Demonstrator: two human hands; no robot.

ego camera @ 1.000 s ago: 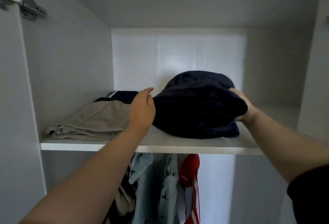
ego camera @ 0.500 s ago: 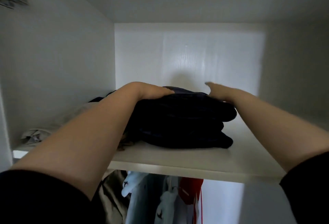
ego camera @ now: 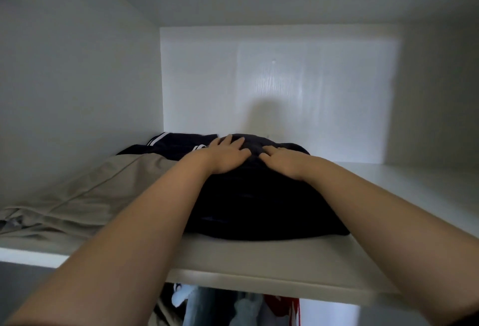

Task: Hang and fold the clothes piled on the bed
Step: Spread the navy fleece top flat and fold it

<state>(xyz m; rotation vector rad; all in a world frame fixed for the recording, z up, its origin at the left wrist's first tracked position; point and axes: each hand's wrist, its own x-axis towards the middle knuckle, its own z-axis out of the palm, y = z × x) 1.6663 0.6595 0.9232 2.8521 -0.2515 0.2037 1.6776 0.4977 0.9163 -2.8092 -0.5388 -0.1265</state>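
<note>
A folded dark navy garment (ego camera: 261, 209) lies on the white wardrobe shelf (ego camera: 259, 261). My left hand (ego camera: 225, 155) rests flat on its top, fingers spread and pointing toward the back. Right beside it, my right hand (ego camera: 282, 161) also presses flat on the top of the bundle. Both forearms reach in over the shelf's front edge. To the left of the bundle lies a folded beige garment (ego camera: 85, 196), and behind it a dark garment with white stripes (ego camera: 176, 141).
The shelf's right part (ego camera: 401, 190) is bare white board up to the back wall (ego camera: 280, 87). Below the shelf hang several clothes, light blue (ego camera: 207, 307) and red (ego camera: 282, 305). The wardrobe's side walls close in left and right.
Both hands slid from the bundle's sides onto its top and further back, close together. The navy bundle lies flatter and deeper on the shelf. The view has moved closer and higher.
</note>
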